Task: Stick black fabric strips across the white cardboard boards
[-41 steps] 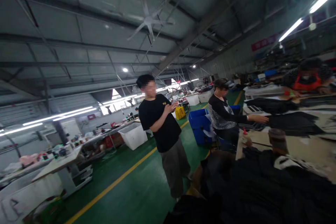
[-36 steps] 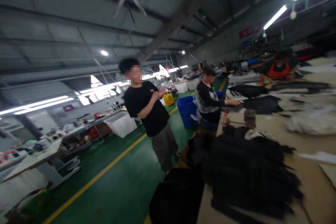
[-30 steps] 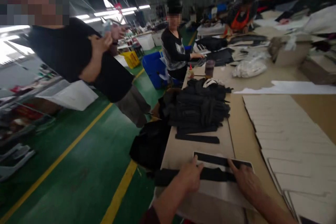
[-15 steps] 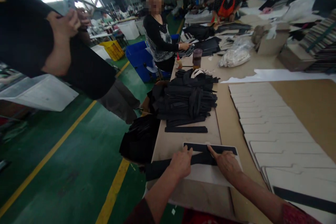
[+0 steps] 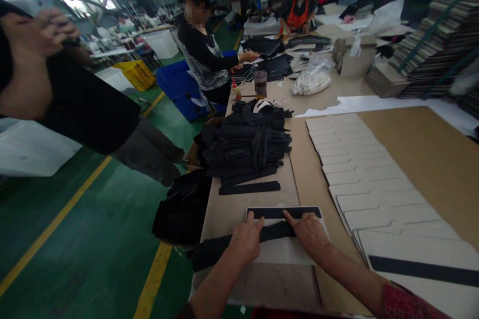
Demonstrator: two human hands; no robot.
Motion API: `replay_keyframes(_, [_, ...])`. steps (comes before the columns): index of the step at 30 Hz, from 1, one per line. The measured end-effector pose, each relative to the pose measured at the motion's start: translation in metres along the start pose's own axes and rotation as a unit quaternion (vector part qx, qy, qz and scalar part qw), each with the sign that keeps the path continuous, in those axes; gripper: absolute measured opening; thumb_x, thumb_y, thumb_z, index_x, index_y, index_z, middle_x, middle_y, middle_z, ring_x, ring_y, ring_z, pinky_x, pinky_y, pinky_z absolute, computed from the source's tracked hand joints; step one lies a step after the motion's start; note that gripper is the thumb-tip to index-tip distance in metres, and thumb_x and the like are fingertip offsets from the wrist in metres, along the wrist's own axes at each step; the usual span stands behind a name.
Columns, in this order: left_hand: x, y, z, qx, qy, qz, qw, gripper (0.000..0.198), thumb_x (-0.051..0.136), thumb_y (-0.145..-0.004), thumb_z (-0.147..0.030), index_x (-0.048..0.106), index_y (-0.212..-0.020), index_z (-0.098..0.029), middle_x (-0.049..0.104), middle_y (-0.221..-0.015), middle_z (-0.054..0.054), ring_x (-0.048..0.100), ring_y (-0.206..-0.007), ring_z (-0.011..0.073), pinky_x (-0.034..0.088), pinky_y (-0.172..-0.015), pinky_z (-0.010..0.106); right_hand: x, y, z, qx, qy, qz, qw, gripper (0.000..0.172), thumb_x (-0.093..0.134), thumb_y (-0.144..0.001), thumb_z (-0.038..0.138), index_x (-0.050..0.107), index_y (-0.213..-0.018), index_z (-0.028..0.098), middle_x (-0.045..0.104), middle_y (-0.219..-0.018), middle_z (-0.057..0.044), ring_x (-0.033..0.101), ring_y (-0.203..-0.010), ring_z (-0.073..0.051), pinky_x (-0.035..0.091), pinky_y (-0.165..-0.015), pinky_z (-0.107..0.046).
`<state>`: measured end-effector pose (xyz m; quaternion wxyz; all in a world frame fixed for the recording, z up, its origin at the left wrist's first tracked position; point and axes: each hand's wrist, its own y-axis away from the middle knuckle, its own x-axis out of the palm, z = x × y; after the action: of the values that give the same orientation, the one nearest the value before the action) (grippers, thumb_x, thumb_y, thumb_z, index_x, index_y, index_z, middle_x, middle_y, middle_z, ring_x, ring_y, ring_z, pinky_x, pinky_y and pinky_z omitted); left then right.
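Note:
My left hand (image 5: 246, 240) and my right hand (image 5: 308, 232) both rest on a black strip (image 5: 215, 250) that lies across a white card (image 5: 288, 251) at the table's near edge. Each hand presses with its fingers stretched forward. A second black strip (image 5: 284, 212) runs along the card's far edge, just beyond my fingertips. The near strip's left end hangs past the table edge. Another loose black strip (image 5: 249, 188) lies beyond the card, in front of a tall pile of black strips (image 5: 247, 144).
White cards (image 5: 359, 169) overlap in a row on the brown table (image 5: 419, 154) to my right. A person in black (image 5: 75, 99) stands close on the left on the green floor. Another person (image 5: 204, 52) works further along the table, beside a blue bin (image 5: 177, 87).
The view swung down from the hall and ceiling to the table. My hands came into view on the strip and card, and my right hand slid left along the strip.

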<state>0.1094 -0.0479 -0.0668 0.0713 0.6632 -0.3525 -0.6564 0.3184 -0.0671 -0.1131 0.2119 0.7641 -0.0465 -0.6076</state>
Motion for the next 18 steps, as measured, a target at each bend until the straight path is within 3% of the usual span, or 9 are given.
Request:
replay_keyframes(3, [0.003, -0.001, 0.003, -0.003, 0.011, -0.003, 1.0, 0.078, 0.05, -0.073, -0.011, 0.033, -0.147, -0.027, 0.032, -0.151, 0.022, 0.067, -0.103, 0.0347, 0.055, -0.087, 0.05, 0.005, 0.002, -0.009, 0.006, -0.026, -0.016, 1.0, 0.063, 0.042, -0.088, 0.001, 0.048, -0.143, 0.03, 0.068, -0.093, -0.018, 0.067, -0.085, -0.027, 0.053, -0.069, -0.04])
replay_keyframes(8, [0.011, 0.0, 0.007, -0.006, 0.032, -0.014, 0.999, 0.078, 0.051, -0.072, -0.011, 0.034, -0.146, -0.028, 0.03, -0.153, 0.02, 0.065, -0.107, 0.0343, 0.054, -0.091, 0.05, 0.013, 0.008, -0.026, 0.023, -0.063, -0.044, 0.997, 0.059, 0.037, -0.087, -0.001, 0.054, -0.139, 0.022, 0.062, -0.114, -0.023, 0.063, -0.101, -0.033, 0.056, -0.063, -0.036])
replay_keyframes(12, [0.015, 0.003, 0.012, -0.006, 0.045, -0.025, 0.999, 0.076, 0.051, -0.072, -0.012, 0.035, -0.145, -0.028, 0.028, -0.154, 0.02, 0.064, -0.111, 0.0343, 0.052, -0.094, 0.05, 0.019, 0.011, -0.034, 0.022, -0.095, -0.065, 0.993, 0.058, 0.033, -0.086, -0.003, 0.057, -0.135, 0.019, 0.06, -0.123, -0.022, 0.06, -0.11, -0.034, 0.058, -0.07, -0.04])
replay_keyframes(18, [0.016, 0.003, 0.019, 0.0, 0.057, -0.034, 0.998, 0.075, 0.052, -0.071, -0.013, 0.039, -0.144, -0.028, 0.029, -0.156, 0.016, 0.06, -0.118, 0.0337, 0.05, -0.099, 0.049, 0.029, 0.013, -0.048, 0.023, -0.155, -0.106, 0.982, 0.048, 0.037, -0.083, -0.004, 0.065, -0.119, 0.01, 0.064, -0.117, -0.02, 0.063, -0.101, -0.026, 0.055, -0.084, -0.037])
